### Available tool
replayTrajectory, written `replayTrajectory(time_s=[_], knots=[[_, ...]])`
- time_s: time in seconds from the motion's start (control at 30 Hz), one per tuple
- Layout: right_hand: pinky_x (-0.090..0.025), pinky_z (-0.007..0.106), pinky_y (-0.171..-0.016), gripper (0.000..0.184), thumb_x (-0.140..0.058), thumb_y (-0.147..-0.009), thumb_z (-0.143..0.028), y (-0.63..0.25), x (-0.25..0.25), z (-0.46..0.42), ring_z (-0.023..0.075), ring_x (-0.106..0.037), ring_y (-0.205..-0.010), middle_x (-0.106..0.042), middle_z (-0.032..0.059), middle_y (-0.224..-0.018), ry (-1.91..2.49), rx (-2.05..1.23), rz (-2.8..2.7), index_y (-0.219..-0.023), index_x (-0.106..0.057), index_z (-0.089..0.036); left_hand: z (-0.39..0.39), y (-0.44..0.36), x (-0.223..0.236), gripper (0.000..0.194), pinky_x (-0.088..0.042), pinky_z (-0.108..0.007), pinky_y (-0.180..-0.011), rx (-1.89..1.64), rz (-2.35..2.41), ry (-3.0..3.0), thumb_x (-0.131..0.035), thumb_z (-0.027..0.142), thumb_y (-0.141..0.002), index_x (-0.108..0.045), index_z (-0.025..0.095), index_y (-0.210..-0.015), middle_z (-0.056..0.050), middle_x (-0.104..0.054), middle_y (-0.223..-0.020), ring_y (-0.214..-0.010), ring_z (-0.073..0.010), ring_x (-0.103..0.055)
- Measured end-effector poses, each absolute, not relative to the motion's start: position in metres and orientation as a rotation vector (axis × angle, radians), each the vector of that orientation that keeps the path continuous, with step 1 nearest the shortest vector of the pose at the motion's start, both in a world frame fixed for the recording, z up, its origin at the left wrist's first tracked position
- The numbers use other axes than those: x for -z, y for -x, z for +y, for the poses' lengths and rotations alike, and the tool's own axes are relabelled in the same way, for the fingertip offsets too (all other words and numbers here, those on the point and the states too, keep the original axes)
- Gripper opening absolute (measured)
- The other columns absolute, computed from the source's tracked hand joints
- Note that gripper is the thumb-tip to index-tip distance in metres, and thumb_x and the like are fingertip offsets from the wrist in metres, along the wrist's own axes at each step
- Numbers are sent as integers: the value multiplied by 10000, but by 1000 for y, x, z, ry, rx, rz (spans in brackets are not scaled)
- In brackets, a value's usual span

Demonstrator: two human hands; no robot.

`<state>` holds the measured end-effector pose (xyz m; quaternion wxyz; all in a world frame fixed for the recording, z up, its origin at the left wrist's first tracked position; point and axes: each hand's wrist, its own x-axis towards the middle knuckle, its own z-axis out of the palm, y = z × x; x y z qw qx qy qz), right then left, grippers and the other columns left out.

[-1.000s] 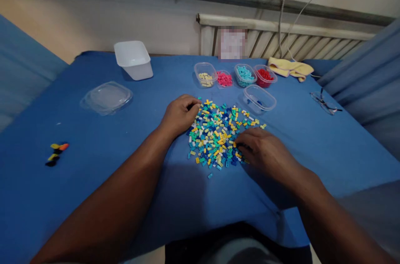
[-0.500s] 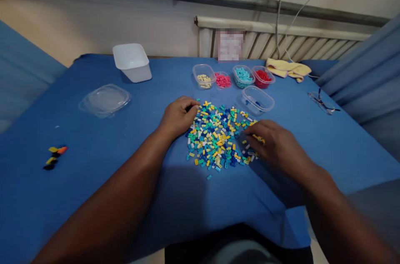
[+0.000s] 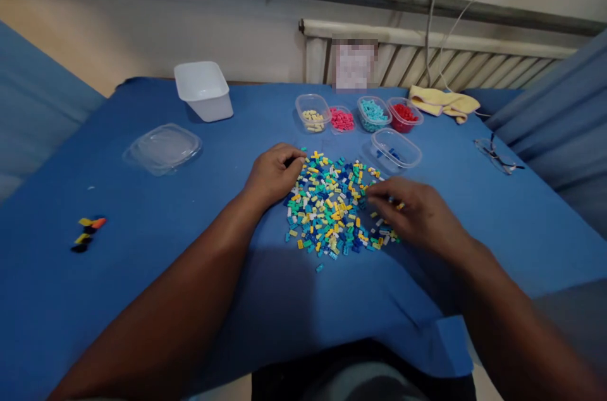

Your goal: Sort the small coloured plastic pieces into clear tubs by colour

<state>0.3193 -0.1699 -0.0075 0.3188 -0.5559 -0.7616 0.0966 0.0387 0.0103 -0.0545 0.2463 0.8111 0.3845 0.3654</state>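
A loose pile of small toy building bricks (image 3: 327, 205) in yellow, white, green, teal and dark blue lies on the blue cloth. At its upper left edge rests my left hand (image 3: 276, 174), fingers curled and thumb tip close to the index finger. Over the right side of the pile, my right hand (image 3: 415, 208) is closed in a pinch, its fingertips just above the bricks. Whatever either hand holds is too small or hidden to make out. Behind my right hand stands a clear tub (image 3: 396, 148) with a few dark blue bricks.
Clear tubs hold cream bricks (image 3: 313, 121), pink bricks (image 3: 342, 119), light blue bricks (image 3: 374, 111) and red bricks (image 3: 405, 112). A white container (image 3: 203, 91) and clear lids (image 3: 164, 147) stand left. Eyeglasses (image 3: 497, 155) and a yellow cloth (image 3: 444, 102) lie right; joined bricks (image 3: 88, 233) far left.
My right hand has shifted slightly left over the pile. My left hand keeps its place at the pile's edge. The whole view has moved a little.
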Motion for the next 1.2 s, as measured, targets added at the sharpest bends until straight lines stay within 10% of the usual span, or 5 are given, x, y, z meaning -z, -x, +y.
replayTrajectory(time_s=[1.2], knots=[[-619, 421, -874, 206, -604, -1114, -316, -347, 28, -218, 263, -781, -983, -811, 105, -1096, 1752, -183, -1956, -1185, -771, -217, 10, -40, 54, 226, -597, -421, -1040, -992, 1059, -2213, -627, 333, -995, -826, 226, -1006, -64, -827, -1100, -1088, -251, -767]])
